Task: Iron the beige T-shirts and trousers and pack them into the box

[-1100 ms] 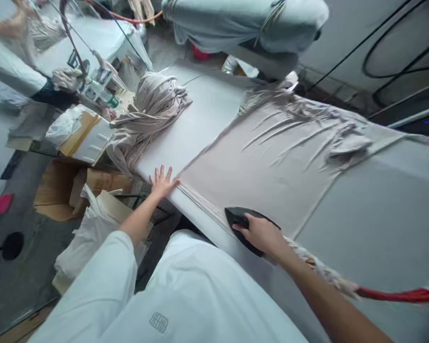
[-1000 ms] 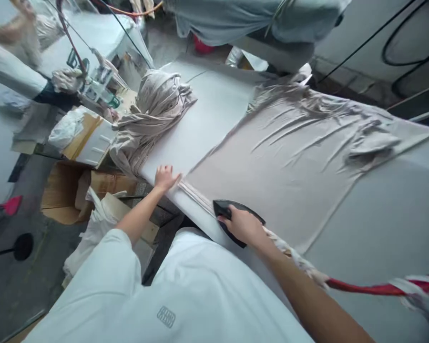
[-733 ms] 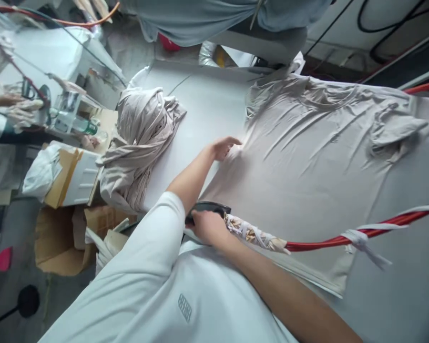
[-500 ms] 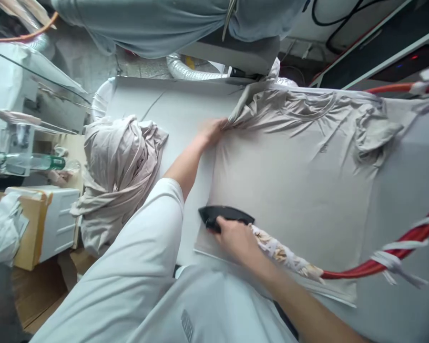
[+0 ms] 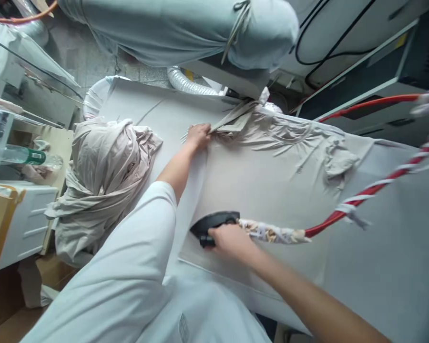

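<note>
Right hand (image 5: 230,240) closed on black iron (image 5: 214,221), left hand (image 5: 198,136) on shirt (image 5: 271,190)

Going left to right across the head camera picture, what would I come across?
White drawer unit → bundled beige fabric → black iron → red-and-white cord

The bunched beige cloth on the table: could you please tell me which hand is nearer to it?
The left hand is nearer the bunched beige cloth, apart from it on the flat cloth's edge. The right hand is farther, on the iron.
</note>
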The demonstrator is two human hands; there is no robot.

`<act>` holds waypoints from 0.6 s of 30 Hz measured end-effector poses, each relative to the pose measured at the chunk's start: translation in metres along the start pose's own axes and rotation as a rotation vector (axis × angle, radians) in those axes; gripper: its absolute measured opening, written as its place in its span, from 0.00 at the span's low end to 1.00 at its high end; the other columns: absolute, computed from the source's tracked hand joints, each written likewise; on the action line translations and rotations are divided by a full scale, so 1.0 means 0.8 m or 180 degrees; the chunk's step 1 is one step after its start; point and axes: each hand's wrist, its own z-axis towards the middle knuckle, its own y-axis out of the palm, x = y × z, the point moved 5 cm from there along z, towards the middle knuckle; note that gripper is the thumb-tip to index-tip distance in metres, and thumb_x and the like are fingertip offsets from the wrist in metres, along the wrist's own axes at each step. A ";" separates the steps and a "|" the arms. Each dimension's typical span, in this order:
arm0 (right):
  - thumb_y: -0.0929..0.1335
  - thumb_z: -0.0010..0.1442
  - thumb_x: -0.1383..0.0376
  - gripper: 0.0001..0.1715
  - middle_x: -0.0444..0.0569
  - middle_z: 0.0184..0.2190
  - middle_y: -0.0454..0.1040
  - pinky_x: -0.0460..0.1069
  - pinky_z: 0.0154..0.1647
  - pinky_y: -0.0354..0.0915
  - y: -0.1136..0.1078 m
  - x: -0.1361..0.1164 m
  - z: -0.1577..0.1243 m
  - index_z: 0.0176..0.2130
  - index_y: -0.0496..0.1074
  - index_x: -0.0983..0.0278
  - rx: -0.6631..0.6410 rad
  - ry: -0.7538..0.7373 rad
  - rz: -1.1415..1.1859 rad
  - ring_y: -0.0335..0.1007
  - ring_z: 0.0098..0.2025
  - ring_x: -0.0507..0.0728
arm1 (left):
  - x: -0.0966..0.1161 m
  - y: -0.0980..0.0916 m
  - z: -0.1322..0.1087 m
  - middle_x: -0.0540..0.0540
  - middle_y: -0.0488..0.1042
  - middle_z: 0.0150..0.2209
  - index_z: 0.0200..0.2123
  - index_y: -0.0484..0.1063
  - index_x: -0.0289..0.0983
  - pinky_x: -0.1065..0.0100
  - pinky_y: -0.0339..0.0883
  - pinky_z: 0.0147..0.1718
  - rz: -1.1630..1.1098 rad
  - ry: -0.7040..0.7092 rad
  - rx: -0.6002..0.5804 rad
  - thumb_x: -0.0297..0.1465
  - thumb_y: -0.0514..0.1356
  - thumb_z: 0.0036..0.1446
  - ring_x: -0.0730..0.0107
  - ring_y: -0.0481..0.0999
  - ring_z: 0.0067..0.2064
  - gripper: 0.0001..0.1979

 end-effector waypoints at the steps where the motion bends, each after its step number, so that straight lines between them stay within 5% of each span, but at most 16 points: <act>1: 0.74 0.67 0.46 0.21 0.58 0.37 0.85 0.55 0.45 0.73 0.030 0.002 -0.023 0.45 0.85 0.61 0.0026 0.0040 0.0029 0.85 0.41 0.69 | 0.001 -0.003 -0.008 0.35 0.81 0.55 0.48 0.78 0.38 0.57 0.62 0.55 0.0024 -0.0093 -0.0082 0.37 0.61 0.72 0.49 0.76 0.58 0.10; 3: 0.72 0.69 0.44 0.26 0.60 0.40 0.85 0.56 0.46 0.73 0.054 0.056 -0.061 0.49 0.84 0.61 0.0380 0.0569 0.0302 0.85 0.43 0.70 | 0.008 -0.008 -0.048 0.34 0.80 0.55 0.49 0.77 0.37 0.59 0.64 0.53 0.0062 -0.0313 -0.0204 0.39 0.62 0.72 0.50 0.76 0.56 0.12; 5: 0.70 0.70 0.40 0.33 0.62 0.46 0.85 0.54 0.47 0.73 0.044 0.174 -0.107 0.56 0.83 0.61 0.1012 0.1549 0.0775 0.84 0.47 0.69 | 0.018 -0.006 -0.128 0.35 0.79 0.52 0.46 0.76 0.37 0.61 0.65 0.52 0.0091 -0.0474 -0.0228 0.41 0.60 0.72 0.52 0.76 0.54 0.13; 9: 0.67 0.73 0.40 0.39 0.65 0.40 0.84 0.52 0.44 0.71 0.013 0.457 -0.251 0.53 0.83 0.72 0.2096 0.3182 0.1545 0.81 0.43 0.66 | 0.042 0.041 -0.387 0.39 0.78 0.44 0.38 0.73 0.41 0.58 0.67 0.53 0.0271 -0.0868 0.0114 0.46 0.55 0.73 0.50 0.76 0.50 0.17; 12: 0.68 0.71 0.39 0.41 0.64 0.30 0.80 0.54 0.42 0.71 0.009 0.591 -0.330 0.47 0.83 0.76 0.2087 0.3427 0.1917 0.78 0.35 0.66 | 0.080 0.098 -0.574 0.35 0.79 0.48 0.45 0.74 0.41 0.53 0.68 0.55 0.0465 -0.1525 0.0709 0.47 0.52 0.74 0.44 0.76 0.53 0.18; 15: 0.71 0.69 0.45 0.36 0.70 0.45 0.80 0.61 0.54 0.71 0.022 0.603 -0.371 0.55 0.81 0.75 0.3053 0.3416 0.1380 0.77 0.49 0.72 | 0.114 0.120 -0.655 0.33 0.80 0.51 0.49 0.73 0.41 0.53 0.67 0.57 0.0540 -0.2135 0.0876 0.42 0.46 0.77 0.44 0.77 0.56 0.19; 18: 0.69 0.70 0.55 0.30 0.75 0.62 0.72 0.65 0.64 0.65 0.091 0.499 -0.365 0.62 0.79 0.71 0.4174 0.3036 0.0625 0.69 0.64 0.76 | 0.121 0.092 -0.633 0.37 0.82 0.48 0.47 0.74 0.41 0.60 0.69 0.53 0.0187 -0.2188 -0.0105 0.38 0.49 0.76 0.51 0.80 0.52 0.14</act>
